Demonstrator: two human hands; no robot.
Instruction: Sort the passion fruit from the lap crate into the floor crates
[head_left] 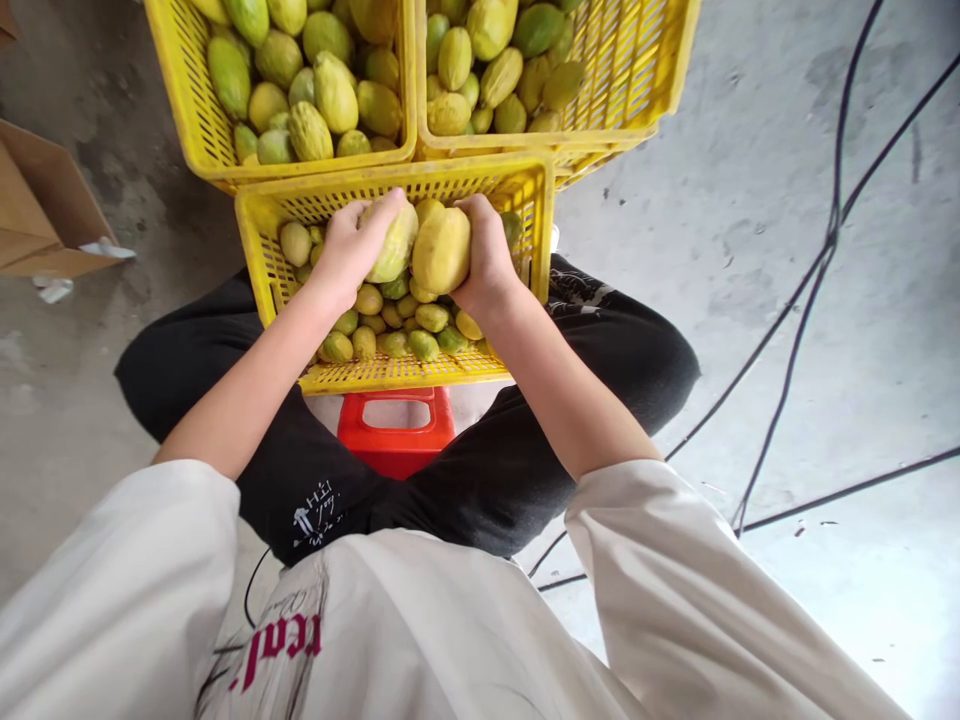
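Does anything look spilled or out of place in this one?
Nothing looks spilled: the fruit in view is in the yellow crates or held by the left hand and right hand. The black cables look untidy, crossing loosely over the floor on the right, with small scraps nearby.

One ribbed yellow-green fruit [397, 243] and one lobed yellow fruit [442, 250], both oblong, were held side by side over a yellow crate [405, 378].

The shirt [420, 620] carries a magenta word [281, 648] (upside down from this view) that seems to read "real", with dark script [295, 603] near it, illegible; the trousers [465, 490] bear white lettering [319, 508], too small to make out
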